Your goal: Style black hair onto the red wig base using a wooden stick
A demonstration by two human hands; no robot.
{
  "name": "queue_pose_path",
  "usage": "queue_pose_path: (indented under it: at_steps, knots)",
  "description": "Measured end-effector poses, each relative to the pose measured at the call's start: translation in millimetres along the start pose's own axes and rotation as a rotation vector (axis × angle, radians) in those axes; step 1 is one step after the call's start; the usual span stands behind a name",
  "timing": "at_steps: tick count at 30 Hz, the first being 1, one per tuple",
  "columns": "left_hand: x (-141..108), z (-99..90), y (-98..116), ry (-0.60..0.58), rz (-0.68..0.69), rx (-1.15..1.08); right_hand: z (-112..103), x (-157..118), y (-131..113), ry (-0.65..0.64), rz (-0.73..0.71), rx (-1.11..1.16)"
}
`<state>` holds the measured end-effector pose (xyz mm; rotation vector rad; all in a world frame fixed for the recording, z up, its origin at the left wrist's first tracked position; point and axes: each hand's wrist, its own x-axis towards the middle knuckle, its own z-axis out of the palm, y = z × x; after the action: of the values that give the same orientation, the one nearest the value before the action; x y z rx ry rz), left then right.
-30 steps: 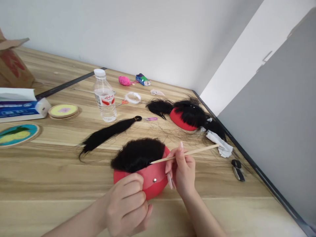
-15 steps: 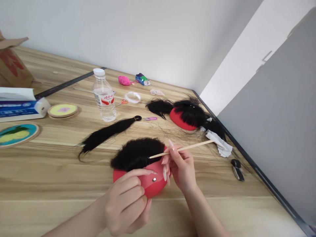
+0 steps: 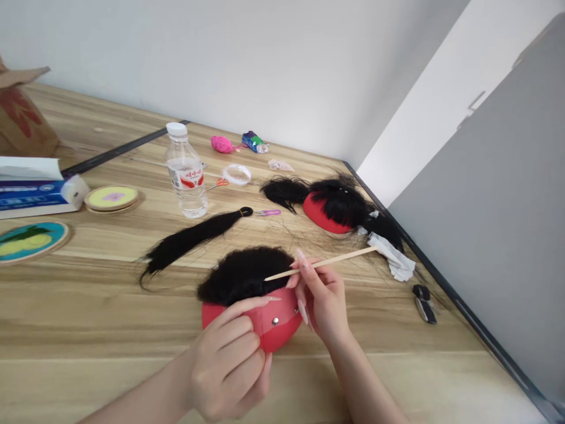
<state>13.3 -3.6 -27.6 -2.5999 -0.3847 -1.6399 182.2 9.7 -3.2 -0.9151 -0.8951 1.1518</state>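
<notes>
A red dome [image 3: 282, 334] with black hair [image 3: 247, 272] over its far side lies at the near middle of the table. Metal pins show on its near side. My left hand [image 3: 232, 359] is closed on the dome's near left edge, its index finger stretched along the red surface below the hair. In my right hand [image 3: 322, 294] a thin wooden stick [image 3: 342, 257] is pinched between thumb and fingers. The stick's left tip meets the front edge of the hair. Any fine strand at that tip is too small to make out.
Behind lie a tied black hair bundle [image 3: 198, 238], purple snips [image 3: 269, 212] and a water bottle [image 3: 188, 185]. A second red dome [image 3: 320, 215] with hair, a white cloth [image 3: 395, 257] and a black item [image 3: 424, 303] lie right. Hoops [image 3: 33, 241] and a tissue pack [image 3: 35, 197] are left.
My right hand has shifted slightly left and up with the stick, uncovering a second pin on the dome. My left index fingertip has moved slightly up.
</notes>
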Motion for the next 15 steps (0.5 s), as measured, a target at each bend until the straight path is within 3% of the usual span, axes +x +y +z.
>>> queue_pose_path:
  at_steps: [15]
  knots:
    - [3.5, -2.6, 0.2, -0.036, 0.010, -0.001, -2.3, 6.2, 0.0, 0.034, 0.015, -0.139]
